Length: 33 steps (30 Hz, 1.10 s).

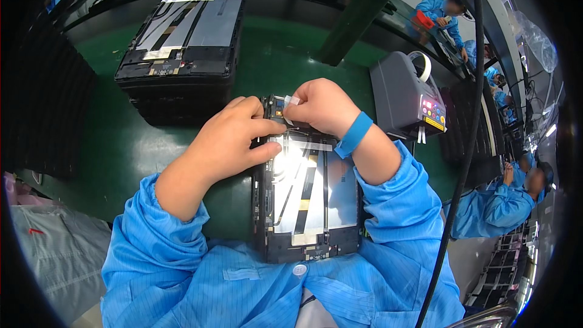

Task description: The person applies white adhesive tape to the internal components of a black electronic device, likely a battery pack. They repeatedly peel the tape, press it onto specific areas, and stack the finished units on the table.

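Note:
An opened tablet [346, 197] with a black frame, silver inner panel and dark ribbon cables lies in front of me, its near edge against my body. My right hand [325, 109] pinches a small white tape strip [291, 102] over the tablet's far end. Beside it, my left hand [240, 136] rests on the far left edge, thumb and index finger stretched apart on the tablet near a thin cable. Its other fingers are partly hidden at the edge. A blue band [354, 134] circles my right wrist.
A stack of similar opened tablets [182, 85] stands at the back left of the green bench [109, 140]. To the right is a grey tape dispenser [401, 94] with lit buttons. Dark stacks [48, 103] line the left side. A black cable [464, 164] hangs at right; co-workers [504, 209] sit beyond.

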Each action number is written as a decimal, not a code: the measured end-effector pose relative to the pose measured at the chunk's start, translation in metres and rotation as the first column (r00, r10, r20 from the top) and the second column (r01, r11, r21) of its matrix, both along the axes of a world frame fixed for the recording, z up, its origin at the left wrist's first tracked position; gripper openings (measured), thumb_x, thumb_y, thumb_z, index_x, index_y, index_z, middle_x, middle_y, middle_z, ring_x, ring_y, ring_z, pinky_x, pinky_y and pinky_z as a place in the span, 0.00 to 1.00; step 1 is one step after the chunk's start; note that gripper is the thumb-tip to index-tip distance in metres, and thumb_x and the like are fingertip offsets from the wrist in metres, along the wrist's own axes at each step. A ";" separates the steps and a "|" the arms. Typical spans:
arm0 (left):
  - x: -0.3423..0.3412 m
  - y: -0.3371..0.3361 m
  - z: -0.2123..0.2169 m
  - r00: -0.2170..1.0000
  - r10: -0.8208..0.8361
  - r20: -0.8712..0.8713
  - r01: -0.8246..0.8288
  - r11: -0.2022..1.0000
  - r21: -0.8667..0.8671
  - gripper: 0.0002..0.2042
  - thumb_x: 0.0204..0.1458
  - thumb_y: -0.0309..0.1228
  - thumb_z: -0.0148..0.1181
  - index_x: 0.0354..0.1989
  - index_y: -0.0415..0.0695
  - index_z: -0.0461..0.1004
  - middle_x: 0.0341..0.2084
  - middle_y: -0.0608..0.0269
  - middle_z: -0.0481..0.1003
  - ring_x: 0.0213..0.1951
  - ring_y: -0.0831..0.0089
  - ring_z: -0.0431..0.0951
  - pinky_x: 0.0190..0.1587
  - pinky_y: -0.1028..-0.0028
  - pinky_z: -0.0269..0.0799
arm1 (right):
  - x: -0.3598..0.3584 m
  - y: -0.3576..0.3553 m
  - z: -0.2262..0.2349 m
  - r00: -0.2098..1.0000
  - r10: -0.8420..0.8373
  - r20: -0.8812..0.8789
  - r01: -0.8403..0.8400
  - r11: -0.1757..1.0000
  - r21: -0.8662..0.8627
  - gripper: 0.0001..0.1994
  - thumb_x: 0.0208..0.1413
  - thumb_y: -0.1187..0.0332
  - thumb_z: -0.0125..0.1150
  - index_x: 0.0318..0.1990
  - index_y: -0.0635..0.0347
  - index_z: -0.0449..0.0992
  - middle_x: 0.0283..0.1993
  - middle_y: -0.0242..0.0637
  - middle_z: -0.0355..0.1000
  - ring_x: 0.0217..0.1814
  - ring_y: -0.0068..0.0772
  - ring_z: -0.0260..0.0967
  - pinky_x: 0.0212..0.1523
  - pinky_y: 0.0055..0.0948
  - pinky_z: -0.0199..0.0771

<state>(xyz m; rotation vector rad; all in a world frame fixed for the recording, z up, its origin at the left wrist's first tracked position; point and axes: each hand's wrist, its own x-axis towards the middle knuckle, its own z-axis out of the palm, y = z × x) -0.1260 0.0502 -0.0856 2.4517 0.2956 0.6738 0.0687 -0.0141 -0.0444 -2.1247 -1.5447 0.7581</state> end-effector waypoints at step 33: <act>0.007 -0.047 0.028 0.930 0.080 0.359 -0.063 0.996 -0.060 0.18 0.33 0.30 0.71 0.35 0.40 0.75 0.34 0.57 0.73 0.34 0.64 0.72 0.31 0.70 0.66 | -0.021 -0.089 -0.002 0.848 0.344 0.402 -0.529 0.588 0.612 0.07 0.50 0.64 0.61 0.33 0.56 0.74 0.38 0.36 0.73 0.57 0.43 0.65 0.58 0.46 0.61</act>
